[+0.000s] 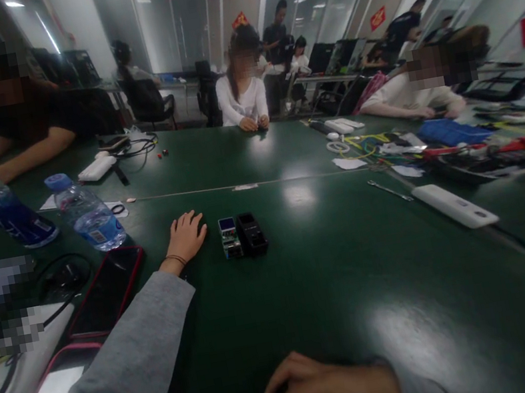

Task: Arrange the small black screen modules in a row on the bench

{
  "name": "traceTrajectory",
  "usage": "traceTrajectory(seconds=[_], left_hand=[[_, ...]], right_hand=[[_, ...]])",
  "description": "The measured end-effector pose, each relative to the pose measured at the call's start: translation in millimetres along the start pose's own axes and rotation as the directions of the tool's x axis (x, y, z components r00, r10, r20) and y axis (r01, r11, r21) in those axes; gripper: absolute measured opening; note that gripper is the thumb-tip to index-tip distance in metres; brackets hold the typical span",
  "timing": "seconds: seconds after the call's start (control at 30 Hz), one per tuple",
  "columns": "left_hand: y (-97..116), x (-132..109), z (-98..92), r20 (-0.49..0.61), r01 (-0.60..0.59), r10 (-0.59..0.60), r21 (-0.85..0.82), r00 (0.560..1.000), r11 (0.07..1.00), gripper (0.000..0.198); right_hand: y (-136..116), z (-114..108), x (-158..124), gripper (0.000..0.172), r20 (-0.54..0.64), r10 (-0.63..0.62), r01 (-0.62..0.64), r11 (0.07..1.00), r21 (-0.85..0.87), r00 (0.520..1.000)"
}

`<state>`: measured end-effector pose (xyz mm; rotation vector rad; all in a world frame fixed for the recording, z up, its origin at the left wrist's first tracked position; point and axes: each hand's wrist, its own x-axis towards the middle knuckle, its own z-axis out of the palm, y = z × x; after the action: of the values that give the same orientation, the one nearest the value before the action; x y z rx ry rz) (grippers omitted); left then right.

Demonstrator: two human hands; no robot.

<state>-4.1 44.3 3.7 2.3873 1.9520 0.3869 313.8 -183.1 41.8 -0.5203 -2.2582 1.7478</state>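
Observation:
My left hand (187,235) lies flat on the dark green table (330,293), its fingers spread and nothing in it. Just to its right stands a small circuit board (230,237) with a little screen at its top. Beside the board is a black plastic case (252,233). Near the table's front edge my right hand (321,386) rests with thumb and fingers apart, holding nothing that I can see. The underside of that hand is in shadow.
Left of my arm are a dark phone (109,291), a water bottle (90,213) and a larger blue-labelled bottle (0,209). A white power strip (454,204), a wrench (388,190) and a heap of cables lie to the right. Several people sit around the table.

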Motion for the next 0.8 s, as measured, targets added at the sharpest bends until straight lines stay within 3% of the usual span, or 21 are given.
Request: traceTrajectory(seconds=[0.03,0.07,0.1,0.13,0.17,0.2,0.23,0.27,0.33,0.43,0.8], left_hand=[[1,0,-0.7,0.002,0.004,-0.004,-0.001,1.000,1.000,0.052],[1,-1,-1.5,0.003,0.007,-0.007,-0.001,1.000,1.000,0.052],[2,-1,-2.1,0.003,0.008,-0.008,-0.002,1.000,1.000,0.052],[2,-1,-2.6,0.003,0.009,-0.009,-0.002,1.000,1.000,0.052],[2,-1,-2.8,0.004,0.010,-0.010,-0.003,1.000,1.000,0.052],[2,-2,-2.7,0.005,0.010,-0.010,-0.003,1.000,1.000,0.052],[2,-1,-2.4,0.007,0.009,-0.009,-0.003,1.000,1.000,0.052],[2,-1,-1.9,0.009,0.009,-0.009,-0.001,1.000,1.000,0.053],[2,-1,-0.7,0.006,0.010,-0.010,0.004,1.000,1.000,0.053],[1,0,0.5,-0.004,0.011,-0.011,0.004,1.000,1.000,0.053],[-1,0,1.2,-0.019,0.000,-0.001,-0.020,1.000,1.000,0.051]], right_hand=[[2,-16,3,0.055,-0.127,-0.010,0.012,1.000,0.018,0.992],[5,-34,8,0.045,-0.299,-0.003,0.004,1.000,0.002,0.954],[9,-50,15,0.037,-0.505,-0.001,-0.030,0.998,-0.053,0.863],[15,-65,24,0.035,-0.684,-0.033,-0.081,0.988,-0.134,0.729],[21,-78,35,0.037,-0.793,-0.094,-0.135,0.967,-0.217,0.602],[28,-88,47,0.042,-0.845,-0.160,-0.189,0.938,-0.292,0.511],[35,-95,59,0.049,-0.854,-0.210,-0.236,0.905,-0.354,0.476],[41,-100,70,0.056,-0.844,-0.232,-0.274,0.875,-0.398,0.483],[52,-104,88,0.064,-0.810,-0.216,-0.323,0.837,-0.442,0.546],[58,-105,99,0.060,-0.776,-0.156,-0.356,0.821,-0.446,0.612],[59,-106,95,0.068,-0.769,-0.134,-0.394,0.796,-0.459,0.626]])
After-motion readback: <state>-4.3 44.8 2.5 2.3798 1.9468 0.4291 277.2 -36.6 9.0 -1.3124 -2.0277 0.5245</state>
